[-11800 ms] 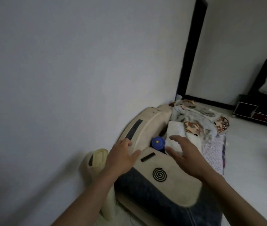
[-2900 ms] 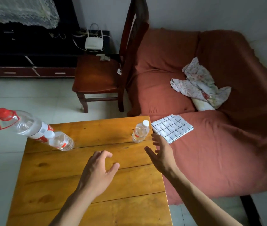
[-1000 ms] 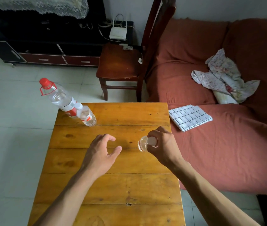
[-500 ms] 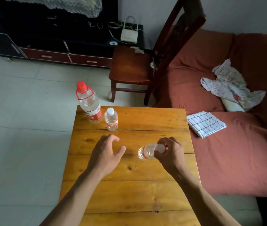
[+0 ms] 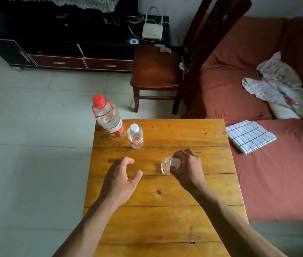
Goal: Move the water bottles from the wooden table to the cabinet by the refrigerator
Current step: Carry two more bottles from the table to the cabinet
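My right hand (image 5: 188, 169) grips a small clear water bottle (image 5: 166, 166) near its white cap, over the middle of the wooden table (image 5: 174, 216). Most of that bottle is hidden behind my fingers. My left hand (image 5: 121, 179) hovers above the table with its fingers loosely spread and holds nothing. A large bottle with a red cap and red label (image 5: 108, 118) stands at the table's far left corner. Right beside it stands a small white-capped bottle (image 5: 135, 136).
A wooden chair (image 5: 158, 73) stands beyond the table. A red-covered sofa (image 5: 276, 173) runs along the right, with a checked cloth (image 5: 249, 136) and a crumpled floral cloth (image 5: 284, 86) on it. A dark TV cabinet (image 5: 54, 52) lines the far wall. Tiled floor lies to the left.
My right hand took hold of the small bottle that stood at the table's far right and has kept it over the table's middle. The view has shifted; my left hand stays hovering.
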A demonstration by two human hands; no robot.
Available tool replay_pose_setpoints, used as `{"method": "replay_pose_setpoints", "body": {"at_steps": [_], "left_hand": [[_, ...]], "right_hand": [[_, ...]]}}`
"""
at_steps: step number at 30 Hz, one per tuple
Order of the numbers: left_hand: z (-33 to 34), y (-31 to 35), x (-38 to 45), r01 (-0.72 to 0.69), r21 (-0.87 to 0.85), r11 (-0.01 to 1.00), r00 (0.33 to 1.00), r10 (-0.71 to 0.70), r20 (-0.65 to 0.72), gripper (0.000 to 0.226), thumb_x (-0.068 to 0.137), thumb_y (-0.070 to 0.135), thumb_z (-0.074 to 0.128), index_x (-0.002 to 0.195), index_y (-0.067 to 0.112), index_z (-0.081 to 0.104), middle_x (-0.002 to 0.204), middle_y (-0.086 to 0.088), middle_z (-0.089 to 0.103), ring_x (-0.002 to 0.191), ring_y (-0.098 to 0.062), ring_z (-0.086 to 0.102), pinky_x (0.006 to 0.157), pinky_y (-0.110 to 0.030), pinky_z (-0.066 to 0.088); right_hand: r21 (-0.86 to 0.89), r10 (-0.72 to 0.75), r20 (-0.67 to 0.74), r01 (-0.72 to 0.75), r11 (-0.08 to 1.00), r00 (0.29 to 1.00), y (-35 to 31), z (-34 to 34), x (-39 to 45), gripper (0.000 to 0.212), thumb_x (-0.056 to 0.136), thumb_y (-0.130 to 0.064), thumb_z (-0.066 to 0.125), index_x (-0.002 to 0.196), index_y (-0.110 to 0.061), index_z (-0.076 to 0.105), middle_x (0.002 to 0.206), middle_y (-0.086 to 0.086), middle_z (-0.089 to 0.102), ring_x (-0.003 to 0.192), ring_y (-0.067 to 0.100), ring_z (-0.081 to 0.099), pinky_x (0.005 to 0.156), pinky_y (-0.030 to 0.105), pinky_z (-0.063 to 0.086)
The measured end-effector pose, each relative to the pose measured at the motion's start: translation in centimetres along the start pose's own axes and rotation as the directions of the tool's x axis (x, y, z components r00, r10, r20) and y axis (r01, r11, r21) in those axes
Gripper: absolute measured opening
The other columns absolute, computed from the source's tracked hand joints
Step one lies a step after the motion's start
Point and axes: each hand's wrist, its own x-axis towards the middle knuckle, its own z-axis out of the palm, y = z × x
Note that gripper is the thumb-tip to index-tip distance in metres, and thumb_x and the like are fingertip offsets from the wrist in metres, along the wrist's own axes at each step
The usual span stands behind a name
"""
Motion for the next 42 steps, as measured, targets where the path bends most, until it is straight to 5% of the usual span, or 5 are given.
{"method": "replay_pose_setpoints", "body": {"at_steps": [12,23,29,37,42], "left_hand": [[0.5,-2.2,3.8,0.035,-0.003,0.999,0.999,-0.035,0.009,0.042,0.093,0.042,0.062,0.129,0.024,0.051,0.135,0.004,0.054,0.118,-0.013,0.053,0.088,-0.031,0.054],[2.0,-3.6,6.4,0.080,-0.048,0.996,0.996,-0.078,0.043,0.047,0.093,0.040,0.064,0.133,0.022,0.048,0.139,0.001,0.054,0.119,-0.015,0.054,0.091,-0.034,0.055],[4.0,-3.9,9.0,0.112,-0.186,0.976,0.987,-0.131,-0.091,0.071,0.085,0.035,0.075,0.142,0.015,0.037,0.138,-0.008,0.050,0.112,-0.020,0.056,0.083,-0.036,0.058],[6.4,-3.6,12.6,0.039,-0.162,0.986,0.963,-0.081,-0.259,0.089,0.080,0.025,0.081,0.150,0.016,0.027,0.150,-0.008,0.039,0.132,-0.026,0.047,0.097,-0.046,0.054],[7.0,-4.3,14.8,-0.047,-0.160,0.986,0.954,-0.004,-0.301,0.081,0.078,0.018,0.083,0.147,0.016,0.039,0.149,-0.008,0.044,0.138,-0.022,0.040,0.107,-0.035,0.042]], "right_hand": [[0.050,0.006,-0.031,-0.004,0.999,1.000,-0.4,3.1,3.2,0.030,0.065,-0.015,0.081,0.092,-0.012,0.069,0.092,0.003,0.058,0.072,0.017,0.054,0.061,0.018,0.040],[0.156,0.112,0.010,-0.112,0.981,0.994,2.7,4.1,2.5,0.058,0.065,-0.021,0.090,0.115,-0.019,0.063,0.107,-0.002,0.057,0.092,0.015,0.059,0.071,0.039,0.058],[0.249,0.147,-0.016,-0.139,0.958,0.989,3.2,5.5,2.0,0.070,0.064,-0.026,0.092,0.126,-0.022,0.058,0.115,-0.005,0.056,0.101,0.009,0.057,0.075,0.028,0.059],[0.228,0.215,-0.050,-0.198,0.953,0.975,3.5,7.2,2.2,0.083,0.056,-0.039,0.094,0.128,-0.025,0.055,0.113,-0.012,0.053,0.101,0.008,0.052,0.084,0.042,0.056],[0.235,0.192,-0.043,-0.176,0.956,0.981,3.7,7.2,2.7,0.075,0.060,-0.038,0.089,0.126,-0.026,0.057,0.112,-0.013,0.058,0.098,0.001,0.052,0.085,0.030,0.053]]}}
